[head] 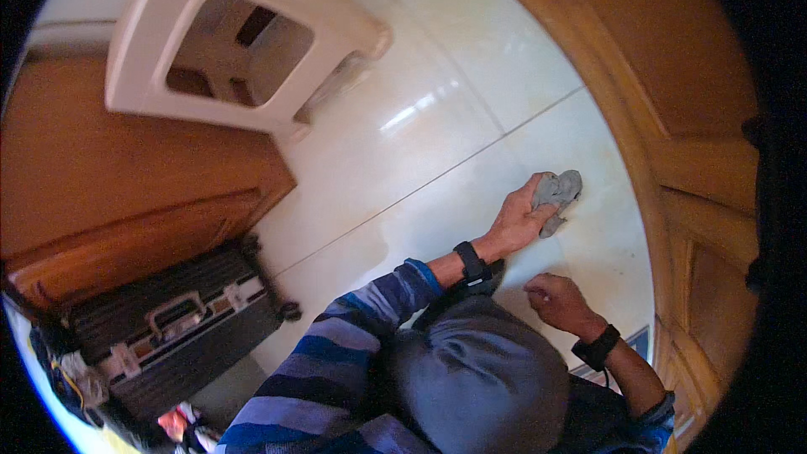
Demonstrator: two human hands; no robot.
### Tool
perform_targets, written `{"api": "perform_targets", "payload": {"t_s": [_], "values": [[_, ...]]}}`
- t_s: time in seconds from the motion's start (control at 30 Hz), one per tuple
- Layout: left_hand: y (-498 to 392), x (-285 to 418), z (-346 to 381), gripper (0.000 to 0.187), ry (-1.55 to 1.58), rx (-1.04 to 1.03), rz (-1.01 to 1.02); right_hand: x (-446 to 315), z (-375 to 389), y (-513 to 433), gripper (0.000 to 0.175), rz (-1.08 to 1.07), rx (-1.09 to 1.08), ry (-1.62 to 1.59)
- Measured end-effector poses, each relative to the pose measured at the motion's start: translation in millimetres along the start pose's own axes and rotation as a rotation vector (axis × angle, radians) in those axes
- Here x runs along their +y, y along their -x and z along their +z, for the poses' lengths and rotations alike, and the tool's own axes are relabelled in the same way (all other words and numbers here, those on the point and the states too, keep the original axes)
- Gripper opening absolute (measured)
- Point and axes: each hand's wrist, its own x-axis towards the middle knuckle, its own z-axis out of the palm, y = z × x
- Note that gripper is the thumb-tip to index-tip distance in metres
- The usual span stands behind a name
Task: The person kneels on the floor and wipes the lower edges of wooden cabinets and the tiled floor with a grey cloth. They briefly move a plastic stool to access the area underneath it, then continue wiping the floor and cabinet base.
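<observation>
A crumpled grey cloth lies under and between the fingers of my left hand, which presses it on the glossy tiled floor near the wooden panelling. Lower and to the right, my right hand is curled just above the floor beside my knee, its fingers bent inward. Nothing shows in it, though the palm side is hidden. Both wrists wear black bands.
A pale plastic stool stands at the upper left, beside a brown wooden cabinet. A dark wheeled case with a metal handle is below it. Wooden panelled doors line the right side.
</observation>
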Motion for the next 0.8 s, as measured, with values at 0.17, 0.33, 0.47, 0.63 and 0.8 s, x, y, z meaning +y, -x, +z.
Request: {"api": "perform_targets", "payload": {"t_s": [0.17, 0.33, 0.47, 0.63, 0.8], "values": [[91.2, -22.7, -87.2, 0.046, -0.128, 0.211, 0.059, -1.5, -2.0, -13.8, 0.009, -0.146, 0.018, -0.009], [227.3, -74.7, -209.6, 0.045, -0.439, 0.696, -0.042, -2.7, -5.2, -14.4, 0.009, -0.07, 0.041, -0.015], [319.5, -118.6, -290.1, 0.036, -0.364, 1.175, -0.08, 0.4, -4.3, -15.3, 0.008, -0.087, 0.025, -0.014], [314.8, -178.7, -290.8, 0.042, -0.651, 1.353, -0.309, 1.6, -4.7, -16.3, 0.009, -0.069, -0.006, -0.019], [235.1, -148.0, -214.0, 0.065, -0.945, 0.979, -0.055, -1.9, -6.0, -17.8, 0.01, -0.064, -0.015, 0.026]]}}
